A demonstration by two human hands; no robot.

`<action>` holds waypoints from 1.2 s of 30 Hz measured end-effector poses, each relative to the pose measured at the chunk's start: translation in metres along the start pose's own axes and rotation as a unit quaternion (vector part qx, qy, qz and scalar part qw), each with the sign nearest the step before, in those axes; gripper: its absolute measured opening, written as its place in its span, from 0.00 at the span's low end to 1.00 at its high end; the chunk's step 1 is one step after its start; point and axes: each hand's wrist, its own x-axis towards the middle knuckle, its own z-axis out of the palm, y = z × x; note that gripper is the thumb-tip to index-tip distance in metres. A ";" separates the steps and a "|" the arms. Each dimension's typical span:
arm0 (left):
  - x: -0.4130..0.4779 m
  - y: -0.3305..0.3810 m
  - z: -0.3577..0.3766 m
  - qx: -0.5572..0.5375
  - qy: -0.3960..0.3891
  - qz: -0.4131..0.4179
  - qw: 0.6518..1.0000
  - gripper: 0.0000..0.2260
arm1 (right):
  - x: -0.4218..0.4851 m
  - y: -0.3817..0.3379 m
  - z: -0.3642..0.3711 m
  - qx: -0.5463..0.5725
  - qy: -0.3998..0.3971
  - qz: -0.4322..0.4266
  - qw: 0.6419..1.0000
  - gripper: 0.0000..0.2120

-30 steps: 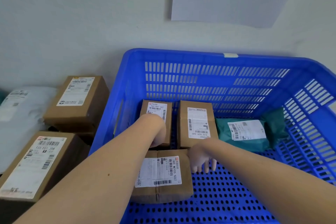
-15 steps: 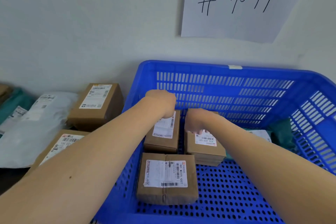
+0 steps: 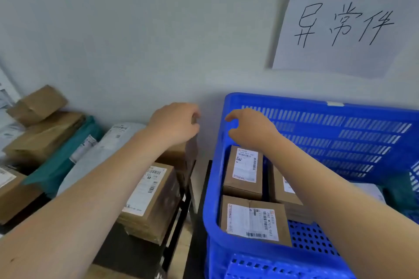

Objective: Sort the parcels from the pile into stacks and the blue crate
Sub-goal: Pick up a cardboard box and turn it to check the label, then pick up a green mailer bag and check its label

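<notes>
The blue crate (image 3: 283, 99) stands at the right against the wall. Inside it lie three brown labelled boxes: one at the back left (image 3: 246, 170), one at the front (image 3: 254, 219) and one partly hidden under my right forearm (image 3: 285, 188). My right hand (image 3: 247, 129) hovers over the crate's left rim, fingers loosely curled and holding nothing. My left hand (image 3: 174, 122) is left of the crate, above a brown box by the wall (image 3: 179, 154). Its fingers are loosely curled with nothing seen in them.
A flat brown box (image 3: 149, 199) lies under my left forearm. A white mailer bag (image 3: 108, 142), a teal bag (image 3: 61, 161) and more brown boxes (image 3: 43, 133) lie further left. A teal bag (image 3: 403, 190) sits in the crate's right end. A handwritten paper sign (image 3: 340, 29) hangs on the wall.
Both hands rose out of the crate and moved left, leaving the front box lying in it. The view swung left, showing more of the parcels there.
</notes>
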 end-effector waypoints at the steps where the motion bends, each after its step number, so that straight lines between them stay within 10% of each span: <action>1: -0.005 -0.012 -0.004 -0.008 0.003 0.000 1.000 0.14 | 0.000 -0.014 0.001 0.000 0.003 -0.007 1.000 0.23; 17: -0.082 -0.265 -0.033 -0.070 0.011 -0.012 0.997 0.17 | 0.030 -0.246 0.126 0.074 -0.015 -0.045 0.996 0.17; 36: -0.112 -0.467 0.035 -0.124 0.006 -0.089 0.988 0.17 | 0.099 -0.361 0.296 0.235 -0.038 -0.011 0.971 0.14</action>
